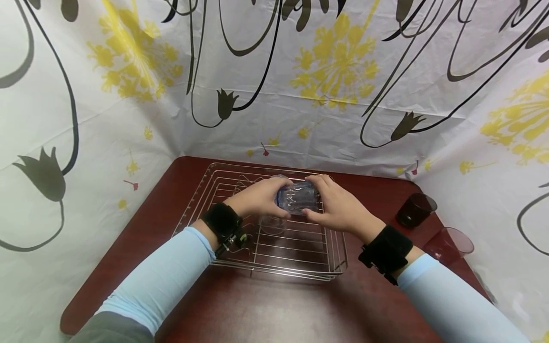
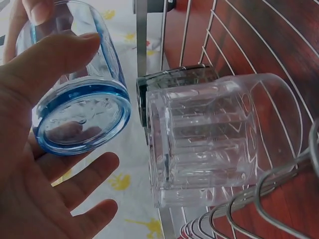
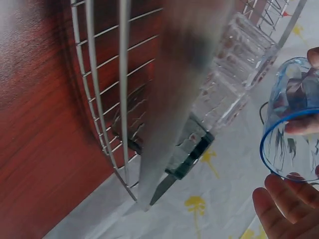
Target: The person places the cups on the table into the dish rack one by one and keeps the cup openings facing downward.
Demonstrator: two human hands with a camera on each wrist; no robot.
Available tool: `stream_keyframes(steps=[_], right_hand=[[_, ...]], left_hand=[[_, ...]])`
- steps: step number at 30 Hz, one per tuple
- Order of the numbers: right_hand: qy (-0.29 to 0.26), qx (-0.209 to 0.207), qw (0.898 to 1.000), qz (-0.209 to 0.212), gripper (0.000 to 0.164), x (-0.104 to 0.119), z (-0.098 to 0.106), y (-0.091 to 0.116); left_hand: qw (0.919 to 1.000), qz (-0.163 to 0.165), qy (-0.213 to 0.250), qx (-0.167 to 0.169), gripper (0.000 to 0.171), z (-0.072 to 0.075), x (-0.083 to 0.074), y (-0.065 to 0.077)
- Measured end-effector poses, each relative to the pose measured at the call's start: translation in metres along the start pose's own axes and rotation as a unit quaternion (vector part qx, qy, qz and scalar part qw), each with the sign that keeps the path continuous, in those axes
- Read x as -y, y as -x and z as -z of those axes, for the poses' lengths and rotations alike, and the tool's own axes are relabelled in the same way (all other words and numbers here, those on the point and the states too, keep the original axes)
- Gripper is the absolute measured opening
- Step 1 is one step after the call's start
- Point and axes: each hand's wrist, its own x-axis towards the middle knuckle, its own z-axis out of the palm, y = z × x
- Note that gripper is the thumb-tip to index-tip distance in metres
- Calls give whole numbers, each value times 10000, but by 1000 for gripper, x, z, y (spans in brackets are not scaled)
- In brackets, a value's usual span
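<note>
White cloth (image 1: 257,138) printed with yellow flowers and dark tulips is hanging behind and along both sides of a dark red table (image 1: 279,309), whose near part is catching a pale shine. On it, toward the far side, a wire rack (image 1: 274,270) is standing. Two hands are holding a blue glass (image 1: 299,197) up over the rack, and it is lying sideways between them, its base facing left and its mouth facing right. The left hand (image 1: 262,196) is pinching the glass around its base end, thumb on the near side; the left wrist view is showing two of its fingers spreading out, away from the glass. The right hand (image 1: 336,205) is gripping the mouth end between thumb and fingers, and its fingertips are touching the rim. Below, clear glasses (image 2: 204,134) are sitting inside the rack, with a smoky glass (image 2: 179,77) standing just beside them; which way up these are resting, I cannot tell. To the right of the rack, a dark cup (image 1: 415,210) is standing on the table, and a reddish see-through cup (image 1: 448,245) is standing nearer and farther right, partly hidden by the right arm. Light blue sleeves (image 1: 160,278) are covering both forearms, and black bands (image 1: 388,250) are wrapping both wrists.
</note>
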Motion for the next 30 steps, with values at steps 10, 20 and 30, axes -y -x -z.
stream_keyframes(steps=[10, 20, 30], right_hand=[[216, 47, 9998, -14, 78, -7, -3, 3], [417, -47, 9991, -110, 82, -16, -2, 8], [337, -338, 9967, -662, 70, -51, -1, 10]], left_hand=[[9996, 94, -225, -147, 85, -2, -1, -1], [9998, -37, -104, -153, 81, -4, -1, -5], [9997, -123, -173, -118, 83, -6, -2, -6]])
